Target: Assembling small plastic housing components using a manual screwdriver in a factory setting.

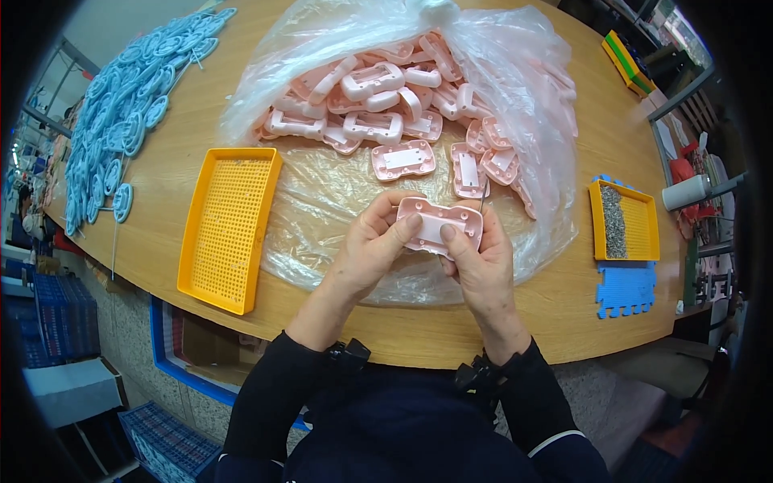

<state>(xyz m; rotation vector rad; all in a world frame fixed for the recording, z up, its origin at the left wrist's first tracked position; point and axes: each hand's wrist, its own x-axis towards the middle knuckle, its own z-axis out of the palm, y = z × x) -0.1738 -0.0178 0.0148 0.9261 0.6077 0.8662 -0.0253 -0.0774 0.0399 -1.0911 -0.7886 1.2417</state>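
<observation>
Between my two hands I hold a pink plastic housing (435, 228), its hollow inner side with small round posts facing up. My left hand (372, 241) grips its left end, thumb on the inside. My right hand (483, 256) closes on the other end, thumb pressed near the lower edge; a thin dark tool, its kind unclear, sticks up beside that hand's fingers. Just beyond lie a loose pink housing (403, 160) and another (468, 171) on clear plastic. Behind them, many more pink housings (374, 80) spill from a big clear plastic bag (515, 48).
A yellow perforated tray (268, 173) stands left of the plastic. Light-blue looped plastic parts (121, 105) are heaped at the far left. On the right, a yellow tray (644, 229) with small metal pieces (613, 224) sits on a blue foam mat (626, 288).
</observation>
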